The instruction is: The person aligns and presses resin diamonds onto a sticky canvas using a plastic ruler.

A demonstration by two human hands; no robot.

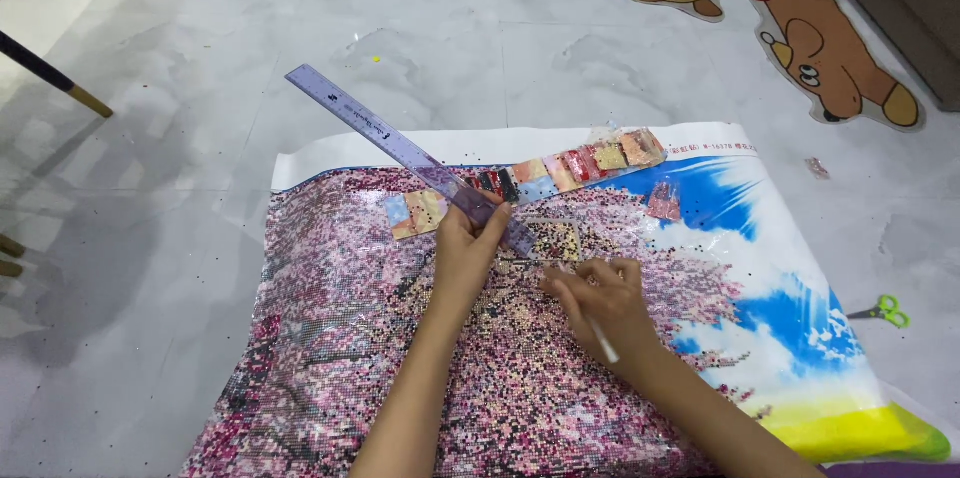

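A large diamond-painting canvas (350,338) lies flat on the floor, mostly pink with blue sky and a yellow corner at the right. My left hand (467,248) grips a long translucent purple ruler (380,133) that slants up to the left, its lower end resting on the canvas. My right hand (598,298) holds a thin white pen-like tool (605,343) with its fingertips down on the canvas, just right of the ruler's lower end. A row of small coloured bead packets (580,166) lies along the canvas's top edge.
The floor is pale grey marble tile (180,188). Green-handled scissors (882,312) lie at the right. Cartoon animal stickers (800,28) are on the floor at top right. A dark stick with a wooden tip (50,76) crosses the far left.
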